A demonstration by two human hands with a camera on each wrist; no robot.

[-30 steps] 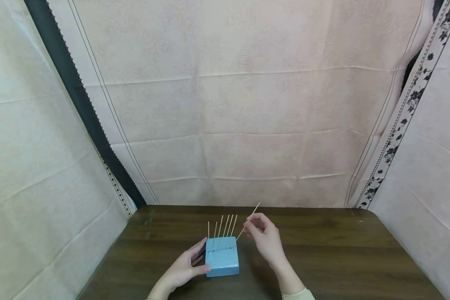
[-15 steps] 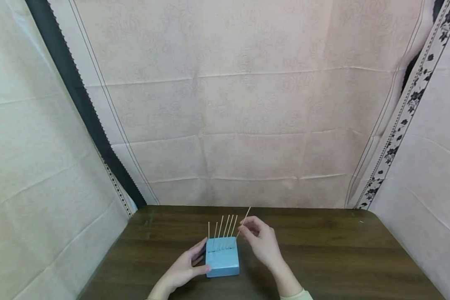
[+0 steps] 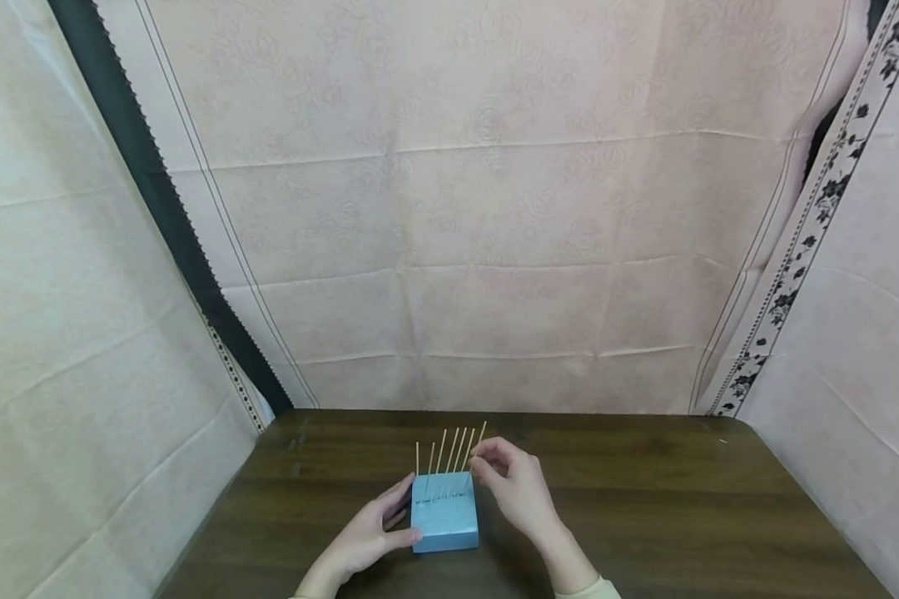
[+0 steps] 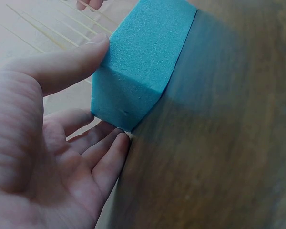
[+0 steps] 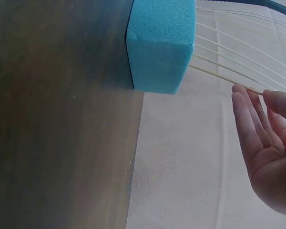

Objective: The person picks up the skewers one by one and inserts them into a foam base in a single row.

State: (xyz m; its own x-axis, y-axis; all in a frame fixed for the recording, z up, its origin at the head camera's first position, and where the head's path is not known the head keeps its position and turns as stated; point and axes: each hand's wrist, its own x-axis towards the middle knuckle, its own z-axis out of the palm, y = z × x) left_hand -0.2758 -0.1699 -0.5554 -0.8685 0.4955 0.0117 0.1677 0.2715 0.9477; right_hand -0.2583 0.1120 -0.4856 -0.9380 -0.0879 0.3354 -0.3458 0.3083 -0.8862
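A blue foam block (image 3: 445,522) sits on the wooden table, with several thin wooden skewers (image 3: 456,450) standing in a row along its top. At its left side my left hand (image 3: 365,534) grips the block, the thumb on one face and the fingertips low at the side, as the left wrist view shows. My right hand (image 3: 519,491) pinches another wooden skewer (image 5: 213,73) between thumb and fingers at the row's right end. This skewer leans slightly to the right, and its lower end meets the block's top edge in the right wrist view.
The dark wooden table (image 3: 659,499) extends on both sides of the block. Behind it hangs a pale cloth (image 3: 494,249), and further cloths (image 3: 67,374) hang at the left and right.
My right hand has moved left and slightly down with its skewer, which now stands steeper, close beside the row. The left hand and the block have stayed in place.
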